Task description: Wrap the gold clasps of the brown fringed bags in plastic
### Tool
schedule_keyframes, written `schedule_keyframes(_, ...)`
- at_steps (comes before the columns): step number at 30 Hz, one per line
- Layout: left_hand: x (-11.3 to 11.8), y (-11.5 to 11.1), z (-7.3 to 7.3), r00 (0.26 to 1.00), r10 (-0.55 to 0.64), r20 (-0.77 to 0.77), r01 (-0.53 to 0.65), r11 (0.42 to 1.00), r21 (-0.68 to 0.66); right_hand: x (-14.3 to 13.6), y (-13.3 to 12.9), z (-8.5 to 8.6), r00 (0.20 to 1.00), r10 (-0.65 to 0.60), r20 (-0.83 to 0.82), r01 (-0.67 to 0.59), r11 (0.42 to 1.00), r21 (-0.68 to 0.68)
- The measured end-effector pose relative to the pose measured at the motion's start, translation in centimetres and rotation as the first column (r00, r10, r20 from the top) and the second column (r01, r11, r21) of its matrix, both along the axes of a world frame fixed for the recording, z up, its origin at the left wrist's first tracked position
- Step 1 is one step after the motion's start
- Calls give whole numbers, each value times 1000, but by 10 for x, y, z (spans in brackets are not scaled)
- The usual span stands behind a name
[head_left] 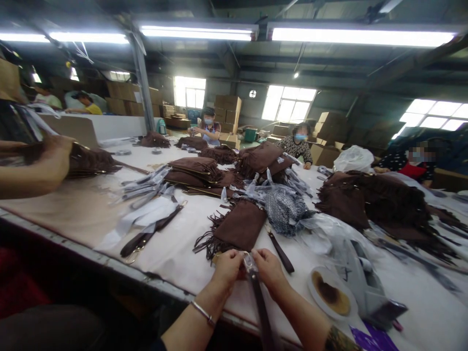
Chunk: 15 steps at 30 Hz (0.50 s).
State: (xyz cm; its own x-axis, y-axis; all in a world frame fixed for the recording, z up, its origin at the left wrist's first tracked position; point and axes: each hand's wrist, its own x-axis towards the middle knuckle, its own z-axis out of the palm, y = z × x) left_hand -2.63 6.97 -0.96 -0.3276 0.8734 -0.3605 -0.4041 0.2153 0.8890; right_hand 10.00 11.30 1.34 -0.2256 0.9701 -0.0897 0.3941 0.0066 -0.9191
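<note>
A brown fringed bag lies on the table in front of me, its fringe spread to the left. My left hand is closed in a pinch at the bag's near edge. Close beside it, my right hand pinches the end of a dark brown strap, which runs down toward me. Clear plastic covers the strap's end between my fingers, and the fingertips hide the exact contact. To the right of the bag rests a short dark strap; another strap with a metal clasp is at the left.
Brown bags are stacked in piles mid-table and at right. Near my right arm are a tape roll and a grey tape dispenser. A co-worker's arm reaches in from the left. Several people sit across the table.
</note>
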Motion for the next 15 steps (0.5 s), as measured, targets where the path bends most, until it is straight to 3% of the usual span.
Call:
schedule_keyframes(3,-2,2,-1,987,38,-158,-39,999,1,15,-26,-3,993,40,-114,-68,965,-252)
schedule_keyframes(5,-3,3,-1,953,67,-296,-60,998,36,23,-44,-6,976,59,-210,-150,881,-448)
schedule_keyframes(7,-4,5,-1,910,82,-407,-58,996,72,26,-55,-10,956,52,-288,-208,812,-546)
schedule_keyframes(8,-4,6,-1,891,82,-445,-50,995,83,26,-57,-13,952,46,-303,-213,810,-546)
schedule_keyframes(11,-5,9,-2,887,62,-457,-33,997,70,19,-46,-17,961,40,-274,-165,878,-450)
schedule_keyframes(15,-7,12,-5,970,9,-243,-13,1000,-12,4,-20,-17,977,9,-213,-78,946,-314)
